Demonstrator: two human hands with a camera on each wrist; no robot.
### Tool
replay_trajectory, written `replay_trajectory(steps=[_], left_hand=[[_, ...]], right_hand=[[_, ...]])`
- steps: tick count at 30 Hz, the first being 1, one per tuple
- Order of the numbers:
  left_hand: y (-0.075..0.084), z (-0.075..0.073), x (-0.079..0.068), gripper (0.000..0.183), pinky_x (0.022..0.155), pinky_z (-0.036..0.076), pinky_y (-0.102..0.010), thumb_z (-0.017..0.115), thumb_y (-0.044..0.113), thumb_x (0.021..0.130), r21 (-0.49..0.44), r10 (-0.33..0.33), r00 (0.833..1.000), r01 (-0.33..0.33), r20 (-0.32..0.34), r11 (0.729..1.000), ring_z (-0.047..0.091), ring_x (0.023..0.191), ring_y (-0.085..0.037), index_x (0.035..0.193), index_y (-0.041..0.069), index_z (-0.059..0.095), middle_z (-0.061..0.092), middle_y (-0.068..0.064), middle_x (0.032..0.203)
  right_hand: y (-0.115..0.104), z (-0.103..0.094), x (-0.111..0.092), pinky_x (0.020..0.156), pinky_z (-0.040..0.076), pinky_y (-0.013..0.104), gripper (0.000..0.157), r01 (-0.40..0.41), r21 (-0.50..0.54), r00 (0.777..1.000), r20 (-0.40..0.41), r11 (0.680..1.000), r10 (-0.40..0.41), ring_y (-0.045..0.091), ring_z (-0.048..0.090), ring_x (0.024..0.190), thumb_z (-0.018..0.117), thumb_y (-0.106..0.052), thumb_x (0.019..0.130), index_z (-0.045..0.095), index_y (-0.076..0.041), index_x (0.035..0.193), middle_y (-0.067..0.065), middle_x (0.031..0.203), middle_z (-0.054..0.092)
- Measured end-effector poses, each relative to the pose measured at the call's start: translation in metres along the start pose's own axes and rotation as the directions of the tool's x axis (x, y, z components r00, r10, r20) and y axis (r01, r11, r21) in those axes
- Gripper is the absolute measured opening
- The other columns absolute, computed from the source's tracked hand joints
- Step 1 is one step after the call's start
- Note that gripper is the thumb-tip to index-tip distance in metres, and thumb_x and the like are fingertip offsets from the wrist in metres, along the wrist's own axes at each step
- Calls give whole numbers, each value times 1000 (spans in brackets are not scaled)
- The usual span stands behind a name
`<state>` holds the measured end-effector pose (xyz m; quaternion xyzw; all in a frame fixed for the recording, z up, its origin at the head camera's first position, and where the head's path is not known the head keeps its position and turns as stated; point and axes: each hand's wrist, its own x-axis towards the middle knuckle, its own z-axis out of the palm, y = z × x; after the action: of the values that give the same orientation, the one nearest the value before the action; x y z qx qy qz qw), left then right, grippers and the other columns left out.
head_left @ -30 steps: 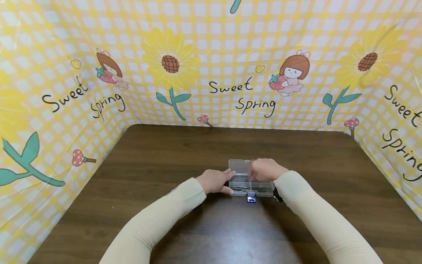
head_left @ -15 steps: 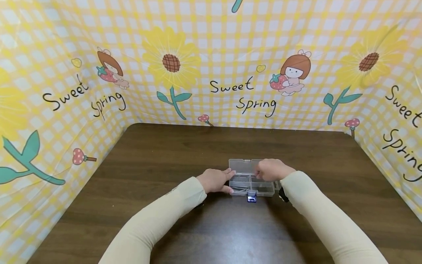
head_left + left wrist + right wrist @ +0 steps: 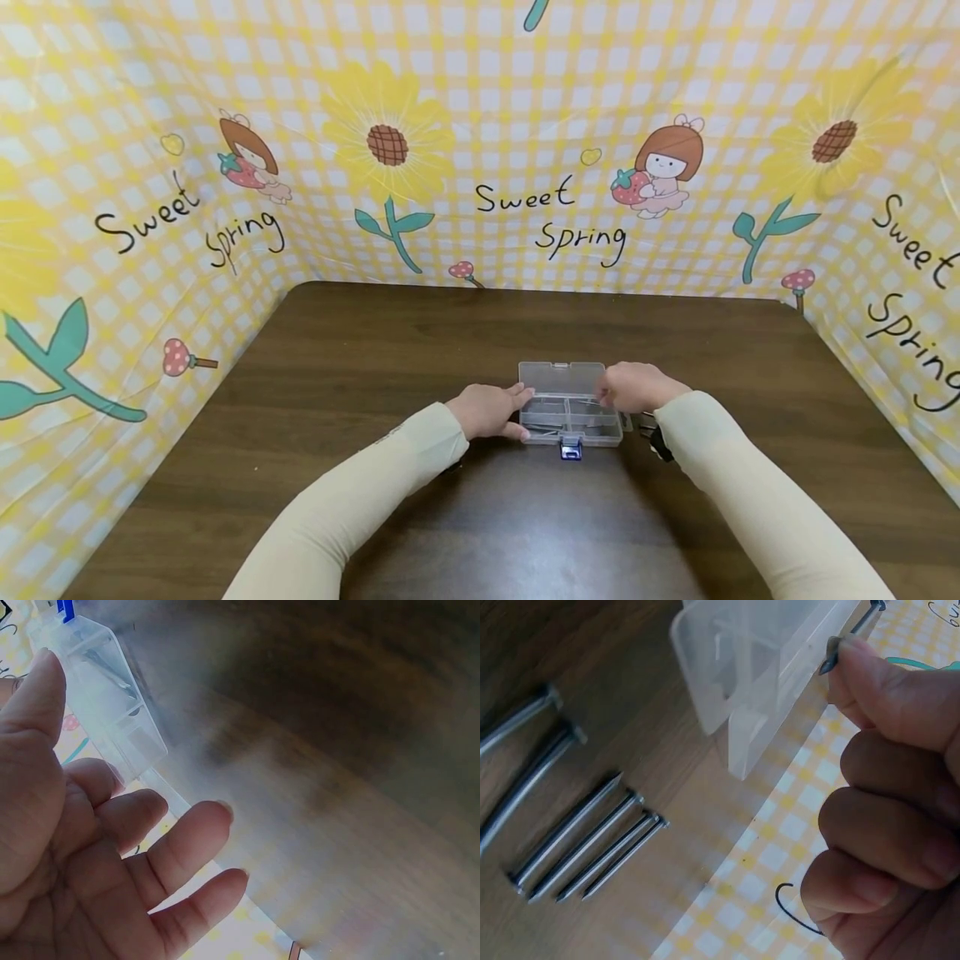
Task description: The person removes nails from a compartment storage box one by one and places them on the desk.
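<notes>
A clear plastic compartment box (image 3: 600,442) lies on the table with its lid (image 3: 555,379) folded back and a blue latch (image 3: 571,451) at the front. Thin metal nails (image 3: 551,433) show in its left compartments. My left hand (image 3: 480,411) touches the box's left end, thumb at the front corner, fingers extended; in the left wrist view the other fingers are loosely spread. Over the right back compartment, my right hand (image 3: 637,387) pinches a nail (image 3: 865,621) between thumb and index finger, its other fingers curled in.
Several loose nails (image 3: 577,832) of different sizes lie on the table to the right of the box, partly hidden by the right wrist in the head view. A yellow-checked printed cloth (image 3: 420,192) rises behind and beside the brown table (image 3: 390,333).
Across the frames my right hand slides rightward over the box, uncovering more of its lid and compartments. The left hand and the box keep their place.
</notes>
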<state>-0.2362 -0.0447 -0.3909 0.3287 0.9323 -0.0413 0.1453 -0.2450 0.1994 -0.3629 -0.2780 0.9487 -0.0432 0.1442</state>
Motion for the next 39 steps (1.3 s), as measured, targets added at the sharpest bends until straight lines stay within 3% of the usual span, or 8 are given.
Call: replay_trajectory(steps=[8, 18, 26, 39], left_hand=[[0, 1, 0, 75, 86, 49, -37, 57, 51, 89, -9, -2, 1000, 2, -4, 1000, 54, 122, -22, 151, 16, 33, 36, -3, 151], [1, 2, 1, 74, 88, 49, -37, 56, 51, 90, 1, -9, 1000, 9, 4, 1000, 53, 123, -20, 151, 16, 33, 36, -3, 151], [1, 0, 0, 74, 87, 49, -37, 57, 51, 89, 5, -11, 1000, 11, -3, 1000, 54, 122, -21, 150, 16, 34, 37, -3, 151], [1, 0, -2, 74, 86, 50, -37, 56, 51, 89, 6, -5, 1000, 5, -6, 1000, 55, 120, -22, 150, 16, 34, 37, -3, 151]], right_hand=[[19, 8, -18, 56, 36, 29, 23, 2, 39, 1000, -26, 999, -1, 10, 41, 60, 59, -2, 89, 58, -13, 70, -5, 67, 51], [40, 16, -40, 56, 34, 29, 23, -54, 111, 998, -3, 992, 55, 10, 40, 60, 60, -5, 91, 55, -14, 70, -6, 65, 44], [47, 15, -52, 57, 38, 31, 16, -58, 101, 998, -23, 993, 61, 11, 44, 62, 61, -6, 90, 60, -12, 75, -6, 68, 50], [62, 26, -69, 55, 37, 30, 19, -75, 109, 996, -42, 991, 80, 10, 41, 60, 61, -4, 88, 57, -13, 71, -7, 66, 47]])
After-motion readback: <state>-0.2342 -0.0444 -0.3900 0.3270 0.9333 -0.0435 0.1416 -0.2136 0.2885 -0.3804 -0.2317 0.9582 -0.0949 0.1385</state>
